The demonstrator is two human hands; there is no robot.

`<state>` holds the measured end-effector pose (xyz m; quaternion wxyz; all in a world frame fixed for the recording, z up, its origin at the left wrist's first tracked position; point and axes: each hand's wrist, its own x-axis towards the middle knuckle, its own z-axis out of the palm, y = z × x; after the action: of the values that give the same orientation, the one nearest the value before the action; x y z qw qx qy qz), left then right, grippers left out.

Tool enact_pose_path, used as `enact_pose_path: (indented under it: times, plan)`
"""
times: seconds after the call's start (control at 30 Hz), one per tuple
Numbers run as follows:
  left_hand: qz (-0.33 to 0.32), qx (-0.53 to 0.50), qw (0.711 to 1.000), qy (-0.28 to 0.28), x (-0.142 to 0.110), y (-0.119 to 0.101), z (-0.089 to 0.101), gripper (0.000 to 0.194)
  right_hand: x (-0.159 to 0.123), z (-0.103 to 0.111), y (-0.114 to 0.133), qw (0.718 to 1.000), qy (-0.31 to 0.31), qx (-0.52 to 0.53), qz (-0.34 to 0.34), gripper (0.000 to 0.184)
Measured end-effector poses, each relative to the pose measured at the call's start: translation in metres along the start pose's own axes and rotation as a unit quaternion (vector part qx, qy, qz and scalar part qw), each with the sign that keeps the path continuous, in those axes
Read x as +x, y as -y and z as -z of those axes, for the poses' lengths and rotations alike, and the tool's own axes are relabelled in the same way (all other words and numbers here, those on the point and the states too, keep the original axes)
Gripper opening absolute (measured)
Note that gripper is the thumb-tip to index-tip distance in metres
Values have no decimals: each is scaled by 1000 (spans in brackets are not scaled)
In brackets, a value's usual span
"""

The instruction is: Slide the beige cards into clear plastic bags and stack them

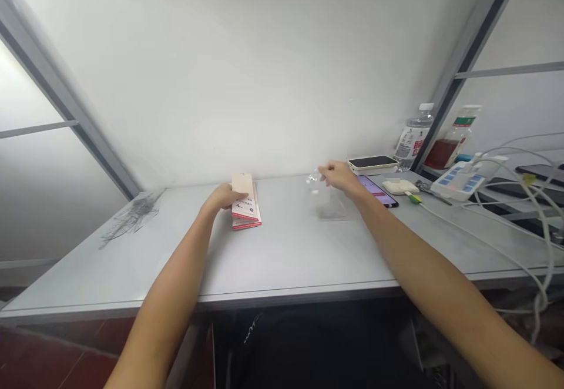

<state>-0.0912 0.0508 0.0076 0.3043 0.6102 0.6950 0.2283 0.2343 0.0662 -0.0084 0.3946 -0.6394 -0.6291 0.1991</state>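
Note:
My left hand (224, 197) is closed on a flat cream packet (244, 198) with a red lower edge and printed characters. A similar packet (251, 223) lies beneath it on the white desk (282, 260). Over to the right, my right hand (337, 175) pinches the upper edge of a clear plastic bag (328, 204). The bag rests on the desk, and its contents, if any, are hard to make out.
Behind my right hand are a phone (373, 163), a phone with a lit screen (379, 191) and a white charger (400, 187) with a cable. Farther right stand a water bottle (414, 139), a bottle of dark liquid (453, 139) and a power strip (458, 182). Black scribbles (134, 215) mark the left side.

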Motion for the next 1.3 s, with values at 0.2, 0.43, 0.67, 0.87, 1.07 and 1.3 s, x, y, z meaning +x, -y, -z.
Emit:
enact_pose_path:
  times: [0.2, 0.43, 0.67, 0.87, 1.07, 1.3]
  plan:
    - [-108, -149, 983, -14, -12, -16, -2, 36, -17, -3, 25, 980, -5, 186, 68, 21]
    - [-204, -312, 924, 81, -41, -44, -30, 33, -38, -27, 39, 966, 38, 240, 91, 36]
    - [-135, -277, 951, -32, -48, -51, -54, 28, -54, -34, 54, 932, 58, 329, 139, 39]
    - [-178, -279, 943, -18, -40, -44, -43, 34, -49, -24, 55, 872, 88, 471, 102, 24]
    - [-202, -263, 940, 76, -49, -49, -43, 37, -50, -17, 59, 823, 127, 549, 66, 13]
    - [-158, -283, 939, 119, -51, -49, -33, 30, -50, -13, 59, 832, 125, 538, 50, 18]
